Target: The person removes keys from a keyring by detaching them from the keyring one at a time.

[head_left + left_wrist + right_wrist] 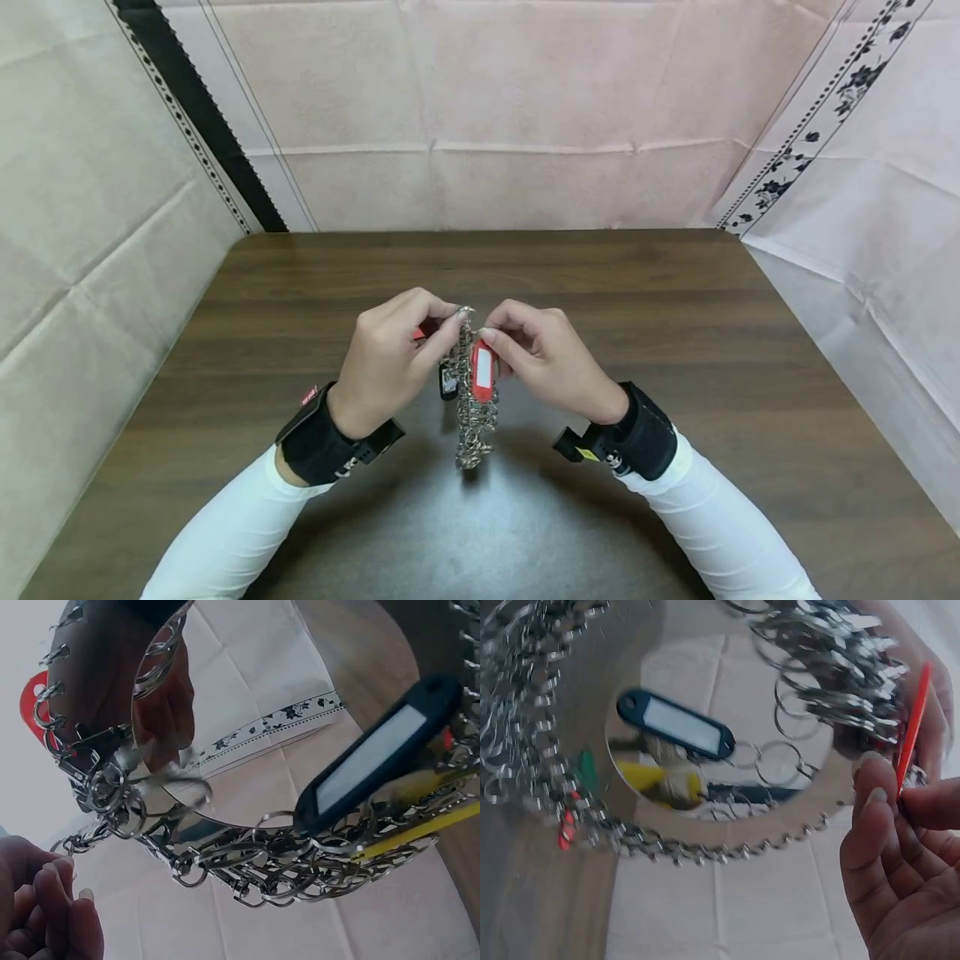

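A cluster of silver split rings and clasps [472, 429] strung round a large hoop stands nearly edge-on to the head view, between the two hands. My left hand [401, 354] pinches the upper end of the metal links with thumb and forefinger. With thumb and fingertips, my right hand [551, 354] pinches a red key tag [483, 375] at its upper end; the tag has a white label. A dark key tag [375, 761] with a white label hangs from the hoop, also visible in the right wrist view. The exact link under the left fingertips is hidden.
A brown wooden table [300, 275] lies beneath, with pale cloth [480, 117] behind and at both sides. Yellow [420, 834] and green [586, 771] pieces, perhaps tags, show among the rings. Another red tag [418, 333] peeks out by the left hand.
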Demonstrator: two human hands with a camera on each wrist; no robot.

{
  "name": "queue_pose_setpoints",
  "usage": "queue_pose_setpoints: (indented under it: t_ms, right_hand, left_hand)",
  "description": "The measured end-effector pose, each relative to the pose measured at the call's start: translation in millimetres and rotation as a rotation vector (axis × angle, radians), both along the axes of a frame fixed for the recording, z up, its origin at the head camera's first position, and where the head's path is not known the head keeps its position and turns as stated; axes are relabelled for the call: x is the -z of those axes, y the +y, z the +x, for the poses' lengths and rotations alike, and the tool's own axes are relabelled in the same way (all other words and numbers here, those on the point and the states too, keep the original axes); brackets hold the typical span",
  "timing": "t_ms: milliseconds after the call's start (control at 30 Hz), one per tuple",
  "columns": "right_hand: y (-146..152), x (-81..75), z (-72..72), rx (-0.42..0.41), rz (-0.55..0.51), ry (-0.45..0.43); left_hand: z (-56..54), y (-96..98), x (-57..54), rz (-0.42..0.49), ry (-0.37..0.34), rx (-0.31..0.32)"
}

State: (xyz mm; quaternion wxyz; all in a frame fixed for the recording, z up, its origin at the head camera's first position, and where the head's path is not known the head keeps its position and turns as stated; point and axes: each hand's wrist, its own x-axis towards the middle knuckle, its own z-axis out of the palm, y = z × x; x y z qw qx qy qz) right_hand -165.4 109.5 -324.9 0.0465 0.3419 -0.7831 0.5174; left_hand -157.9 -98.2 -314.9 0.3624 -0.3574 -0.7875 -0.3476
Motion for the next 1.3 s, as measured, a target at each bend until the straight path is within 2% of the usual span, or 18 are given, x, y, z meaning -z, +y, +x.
queue_pose_setpoints:
  t_ms: [333,500,567,767,1033,1200,1300]
  right_hand:
    - [23,-15.7,-8.4,0.081,0.016,0.123]
    - [35,-16.3,-19.7,0.154,0.048,0.164]
    - [39,-14.4,-25.9,0.175,0.068,0.158]
    - [51,-1.1,-47.8,0.226,0.182,0.096]
    - [60,24.8,-72.8,0.287,0.315,-0.025]
    - [58,36.9,-80.8,0.272,0.379,-0.047]
    - [57,43.8,-84.2,0.245,0.416,-0.055]
  left_hand:
    - [-2.7,-0.7,-2.6,-0.023,0.060,-0.017]
    - [-3.7,-1.5,-2.1,-0.046,0.069,-0.014]
    - [-4.5,-1.7,-1.5,-0.058,0.093,-0.021]
    - [-6.2,-2.5,-2.6,-0.128,0.197,-0.065]
    - [-7.6,-3.3,-3.9,-0.168,0.238,-0.060]
    - [-9.3,-3.6,-3.8,-0.197,0.292,-0.068]
    - [-9.8,-3.6,-4.2,-0.200,0.300,-0.070]
